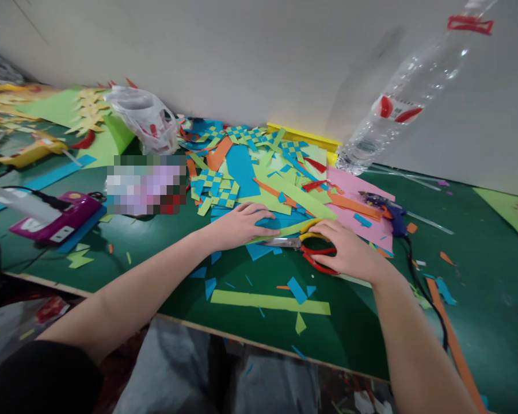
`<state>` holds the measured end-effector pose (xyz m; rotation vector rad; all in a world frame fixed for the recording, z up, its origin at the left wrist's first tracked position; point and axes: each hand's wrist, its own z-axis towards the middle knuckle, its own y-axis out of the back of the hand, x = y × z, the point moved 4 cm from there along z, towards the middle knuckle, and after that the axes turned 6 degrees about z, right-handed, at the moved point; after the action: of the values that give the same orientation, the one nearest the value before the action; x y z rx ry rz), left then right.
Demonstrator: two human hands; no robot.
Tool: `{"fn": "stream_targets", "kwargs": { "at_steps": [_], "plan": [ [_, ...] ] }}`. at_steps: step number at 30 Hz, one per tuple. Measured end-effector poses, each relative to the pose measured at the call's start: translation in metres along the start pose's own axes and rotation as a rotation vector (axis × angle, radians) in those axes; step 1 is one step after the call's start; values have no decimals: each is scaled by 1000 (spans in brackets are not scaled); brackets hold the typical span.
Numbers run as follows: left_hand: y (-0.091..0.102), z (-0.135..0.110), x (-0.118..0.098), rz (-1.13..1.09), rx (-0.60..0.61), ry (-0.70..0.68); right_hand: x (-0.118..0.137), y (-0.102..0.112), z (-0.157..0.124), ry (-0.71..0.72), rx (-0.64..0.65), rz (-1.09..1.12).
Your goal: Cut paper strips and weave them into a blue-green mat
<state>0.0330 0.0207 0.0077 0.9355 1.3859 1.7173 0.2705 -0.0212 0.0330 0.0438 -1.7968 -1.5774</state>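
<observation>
Tabletop: a green table (479,253) runs along a pale wall, littered with cut coloured paper. The heap is thickest at the back and the near edge is freer, probably so there is room to work.
Left hand: the left hand (242,226) lies palm down on a blue paper sheet (280,221), with its fingers stretched flat and gripping nothing. The flat press looks meant to keep the sheet from sliding.
Right hand: the right hand (349,250) curls over the red handles of the scissors (315,256). Whether its fingers pass through the loops, I cannot tell.
Scissors: they rest on the table just beside the blue sheet. The blades look shut and point left toward the other hand, at the sheet's edge.
Near strip: 1 long yellow-green strip (270,301) lies apart, near the front edge, within easy reach.
Woven pieces: blue-and-green checker weaves (211,187) sit behind the hands, among loose strips.
Right side: a pink sheet (358,195) lies under a blue glue gun (388,210), whose cable trails toward the near edge.
Bottle: 1 clear plastic bottle (397,109) stands tilted at the wall.
Left side: a magenta device (56,218) and a plastic bag (144,118) are well apart from both hands.
</observation>
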Motion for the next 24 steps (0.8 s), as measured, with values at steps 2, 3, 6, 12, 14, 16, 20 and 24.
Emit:
{"fn": "stream_targets", "kwargs": {
  "at_steps": [2,3,6,12,14,16,20,24],
  "plan": [
    [0,0,0,1,3,4,0,1,0,-7,1,-1],
    [0,0,0,3,8,5,1,1,0,-12,3,-2],
    [0,0,0,4,15,1,4,0,0,-26,6,-5],
    [1,0,0,-22,-11,6,14,-1,2,2,-19,-25],
    [0,0,0,-26,-6,7,14,-1,2,4,-22,-29],
    [0,0,0,-27,-3,7,13,-2,2,-1,-14,-37],
    [-1,0,0,-13,9,8,11,-2,2,14,16,-48],
    [-2,0,0,-1,10,3,12,-2,1,18,19,-45]
  ]
}}
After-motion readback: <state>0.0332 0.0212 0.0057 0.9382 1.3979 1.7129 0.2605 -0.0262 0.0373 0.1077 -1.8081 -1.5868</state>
